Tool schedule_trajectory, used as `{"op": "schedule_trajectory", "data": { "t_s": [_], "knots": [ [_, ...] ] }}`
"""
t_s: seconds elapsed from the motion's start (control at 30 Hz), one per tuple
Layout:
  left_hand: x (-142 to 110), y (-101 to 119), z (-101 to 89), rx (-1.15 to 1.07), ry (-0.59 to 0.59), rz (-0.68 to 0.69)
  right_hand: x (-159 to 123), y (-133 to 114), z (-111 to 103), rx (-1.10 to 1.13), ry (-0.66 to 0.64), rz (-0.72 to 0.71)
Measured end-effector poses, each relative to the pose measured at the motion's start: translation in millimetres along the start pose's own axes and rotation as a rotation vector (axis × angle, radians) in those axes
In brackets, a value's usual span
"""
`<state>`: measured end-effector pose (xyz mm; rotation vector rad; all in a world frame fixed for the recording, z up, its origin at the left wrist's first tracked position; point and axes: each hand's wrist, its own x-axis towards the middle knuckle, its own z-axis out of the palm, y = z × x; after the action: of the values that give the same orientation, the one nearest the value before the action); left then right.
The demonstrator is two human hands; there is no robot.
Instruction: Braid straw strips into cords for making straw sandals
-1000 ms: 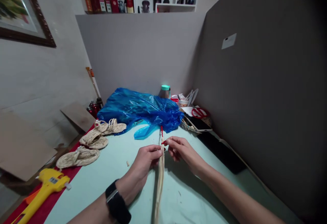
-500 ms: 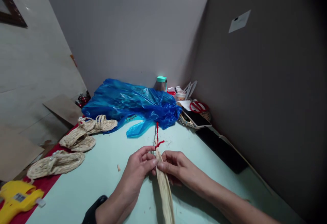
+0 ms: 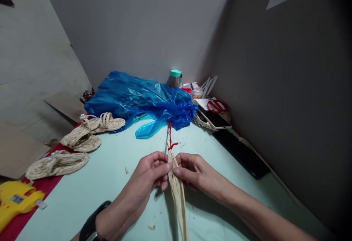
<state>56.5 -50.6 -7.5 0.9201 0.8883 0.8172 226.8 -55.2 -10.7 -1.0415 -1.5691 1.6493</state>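
Note:
A bundle of pale, dried husk strips (image 3: 178, 200) runs from the near edge up to a red cord (image 3: 170, 134), which is knotted round its far end. The cord stretches away toward the blue plastic bag. My left hand (image 3: 154, 169) pinches the bundle from the left, thumb on top, just below the knot. From the right, my right hand (image 3: 194, 169) pinches the same strips between thumb and fingers. Both thumbs lie close together, and a gap shows between strips below them. The fingertips under the bundle are partly hidden.
Several woven straw sandals (image 3: 59, 164) line the left side, beside a yellow glue gun (image 3: 20, 198). The blue plastic bag (image 3: 137, 98) lies at the back, near a bottle (image 3: 176, 79). At right are a basket with a phone (image 3: 216, 118), red-handled scissors (image 3: 218, 106) and a black slab (image 3: 242, 154).
The strips have spread apart slightly below my thumbs. Both hands keep their pinch near the knot. The view has tilted down, and a small scrap now shows near the front.

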Motion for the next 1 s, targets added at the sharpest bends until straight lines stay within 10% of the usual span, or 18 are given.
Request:
{"op": "schedule_trajectory", "data": {
  "t_s": [1.0],
  "knots": [
    [-4,3,2.9,0.123,0.042,-0.077,4,6,-2,0.032,0.018,0.067]
  ]
}}
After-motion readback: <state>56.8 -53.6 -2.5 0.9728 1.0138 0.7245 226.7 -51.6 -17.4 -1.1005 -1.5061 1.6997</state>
